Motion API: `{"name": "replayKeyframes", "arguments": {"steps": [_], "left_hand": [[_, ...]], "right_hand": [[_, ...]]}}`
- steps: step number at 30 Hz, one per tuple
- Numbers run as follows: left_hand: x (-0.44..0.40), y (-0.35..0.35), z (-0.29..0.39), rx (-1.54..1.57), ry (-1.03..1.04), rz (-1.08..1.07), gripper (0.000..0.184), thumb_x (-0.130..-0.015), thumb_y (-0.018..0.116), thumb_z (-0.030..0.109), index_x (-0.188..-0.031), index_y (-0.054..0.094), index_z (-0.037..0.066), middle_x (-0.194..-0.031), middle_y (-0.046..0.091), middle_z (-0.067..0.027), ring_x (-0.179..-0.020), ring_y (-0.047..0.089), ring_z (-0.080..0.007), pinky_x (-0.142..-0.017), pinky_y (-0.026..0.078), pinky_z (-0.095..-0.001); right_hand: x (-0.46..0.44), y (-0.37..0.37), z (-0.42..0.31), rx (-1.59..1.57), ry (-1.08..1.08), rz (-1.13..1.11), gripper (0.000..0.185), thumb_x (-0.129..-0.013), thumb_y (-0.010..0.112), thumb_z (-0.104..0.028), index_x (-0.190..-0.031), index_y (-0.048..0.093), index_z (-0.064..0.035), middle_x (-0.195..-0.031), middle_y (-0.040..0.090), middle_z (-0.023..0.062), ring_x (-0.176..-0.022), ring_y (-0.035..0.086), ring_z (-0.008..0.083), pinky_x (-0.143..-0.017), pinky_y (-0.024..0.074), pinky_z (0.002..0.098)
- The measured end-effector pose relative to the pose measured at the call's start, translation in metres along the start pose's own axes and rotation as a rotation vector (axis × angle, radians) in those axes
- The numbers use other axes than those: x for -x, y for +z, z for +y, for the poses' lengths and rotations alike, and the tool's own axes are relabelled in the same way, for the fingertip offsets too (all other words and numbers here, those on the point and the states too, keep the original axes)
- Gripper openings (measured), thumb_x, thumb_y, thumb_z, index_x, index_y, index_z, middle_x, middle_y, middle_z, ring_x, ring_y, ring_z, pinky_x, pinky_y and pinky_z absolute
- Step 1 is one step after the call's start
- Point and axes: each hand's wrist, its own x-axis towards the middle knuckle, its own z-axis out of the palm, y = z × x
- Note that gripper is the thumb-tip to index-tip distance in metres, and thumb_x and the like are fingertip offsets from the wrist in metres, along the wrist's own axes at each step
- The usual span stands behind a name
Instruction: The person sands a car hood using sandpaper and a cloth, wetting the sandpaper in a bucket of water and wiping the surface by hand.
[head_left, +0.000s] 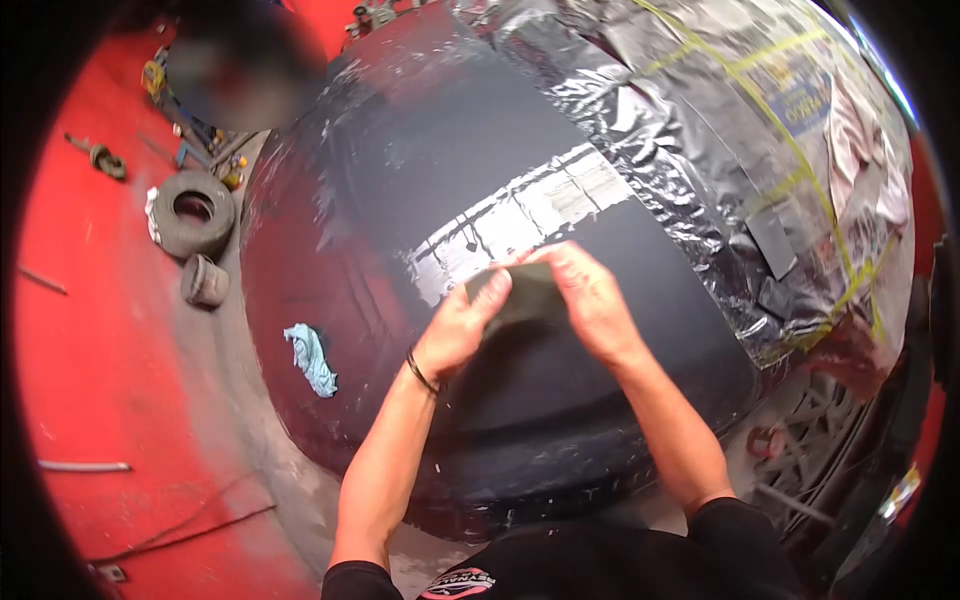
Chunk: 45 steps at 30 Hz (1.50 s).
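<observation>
Over a dark, wet-looking car panel (pixel 640 290), my left hand (pixel 465 318) and my right hand (pixel 590 295) hold a dark olive-grey sheet of sandpaper (pixel 530 292) between them. My left thumb lies on top of its left edge. The fingers of my right hand are closed around its upper right side. Below my hands the sheet is in shadow, so its lower edge is hard to make out. A bright reflection crosses the panel just beyond my fingers. To the left, a crumpled light-blue cloth (pixel 311 360) lies on the reddish part of the panel.
Crinkled plastic film (pixel 650 130) and masking paper with yellow tape (pixel 800 160) cover the right side. A dark flat block (pixel 771 241) rests there. On the floor at left are a tire (pixel 193 214), a bucket (pixel 205 281) and scattered tools. Metal parts (pixel 815 435) lie lower right.
</observation>
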Motion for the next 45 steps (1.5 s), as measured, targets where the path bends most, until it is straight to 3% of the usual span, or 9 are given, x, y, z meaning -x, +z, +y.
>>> {"name": "replayKeyframes", "arguments": {"steps": [8,14,18,20,26,29,30,31,45], "left_hand": [[-0.154,0.028,-0.017,-1.367,0.487,0.239,0.053,-0.114,0.055,0.012,-0.166,0.047,0.009,-0.159,0.06,-0.0218,-0.149,0.057,-0.037,-0.129,0.033,-0.0574],[-0.145,0.088,-0.048,-1.794,0.224,-0.051,0.076,-0.115,0.043,0.053,-0.176,0.026,0.013,-0.184,0.022,-0.0153,-0.171,0.016,-0.0378,-0.129,0.007,-0.0773],[-0.246,0.033,-0.024,-1.702,0.074,0.192,0.071,-0.117,0.03,0.053,-0.177,0.024,0.016,-0.186,0.02,-0.0057,-0.172,0.015,-0.0293,-0.13,0.003,-0.0762],[-0.258,0.034,-0.03,-1.771,0.082,0.246,0.071,-0.117,0.031,0.052,-0.177,0.023,0.015,-0.186,0.019,-0.0039,-0.172,0.014,-0.0282,-0.132,0.003,-0.0734],[-0.178,0.083,-0.074,-1.882,0.335,0.172,0.066,-0.117,0.035,0.043,-0.176,0.028,0.014,-0.184,0.024,-0.0107,-0.168,0.026,-0.0374,-0.123,0.013,-0.085],[-0.271,0.032,-0.034,-2.208,0.471,0.107,0.049,-0.116,0.037,0.035,-0.16,0.049,0.015,-0.174,0.039,-0.0153,-0.163,0.032,-0.0389,-0.117,0.024,-0.0898],[-0.276,0.034,-0.028,-1.652,0.304,0.25,0.066,-0.115,0.048,0.045,-0.168,0.043,0.007,-0.169,0.051,-0.0179,-0.158,0.046,-0.0309,-0.127,0.031,-0.0656],[-0.263,0.051,-0.013,-1.697,-0.004,0.25,0.073,-0.118,0.026,0.055,-0.178,0.018,0.014,-0.187,0.014,-0.0067,-0.173,0.002,-0.0283,-0.132,-0.003,-0.0703],[-0.279,0.136,-0.016,-1.738,0.304,0.316,0.062,-0.116,0.038,0.043,-0.17,0.036,0.012,-0.18,0.029,-0.0154,-0.167,0.024,-0.0388,-0.124,0.014,-0.085]], "right_hand": [[0.08,-0.18,-0.011,0.841,-0.275,0.566,0.018,-0.11,0.061,-0.007,-0.123,0.071,-0.0001,-0.116,0.073,0.0155,-0.103,0.072,0.0273,-0.096,0.0558,0.0386],[0.151,-0.2,-0.037,0.305,0.004,-0.118,0.012,-0.099,0.075,-0.003,-0.11,0.077,0.0007,-0.111,0.077,0.0134,-0.098,0.073,0.025,-0.09,0.0582,0.037],[0.18,-0.196,-0.06,-0.581,0.495,-0.831,0.014,-0.09,0.087,-0.009,-0.103,0.083,-0.0037,-0.103,0.079,0.0113,-0.095,0.074,0.024,-0.087,0.0598,0.0373],[0.185,-0.184,-0.058,-0.856,0.219,-1.08,0.02,-0.102,0.082,-0.02,-0.112,0.083,-0.0022,-0.118,0.077,0.0189,-0.105,0.073,0.0403,-0.088,0.0573,0.0447],[0.177,-0.176,-0.093,-0.76,0.087,0.246,0.007,-0.09,0.083,0.002,-0.091,0.078,-0.0033,-0.094,0.074,0.0123,-0.085,0.072,0.0254,-0.085,0.063,0.0456],[0.139,-0.184,-0.094,-0.841,0.011,0.016,0.008,-0.088,0.085,0.001,-0.091,0.079,-0.0035,-0.097,0.074,0.0121,-0.086,0.071,0.0246,-0.085,0.0618,0.0436],[0.137,-0.182,-0.094,-0.855,-0.002,-0.095,0.009,-0.087,0.085,0.001,-0.092,0.079,-0.0036,-0.097,0.074,0.0121,-0.086,0.071,0.0243,-0.085,0.0615,0.0429],[0.136,-0.181,-0.095,-0.88,-0.01,-0.216,0.009,-0.086,0.086,0.001,-0.092,0.08,-0.0037,-0.098,0.074,0.0121,-0.087,0.071,0.024,-0.084,0.0611,0.0422],[0.088,-0.222,-0.117,-0.656,0.068,-0.629,0.022,-0.076,0.095,-0.003,-0.094,0.084,-0.0049,-0.109,0.072,0.0116,-0.093,0.069,0.0199,-0.081,0.0559,0.0327]]}}
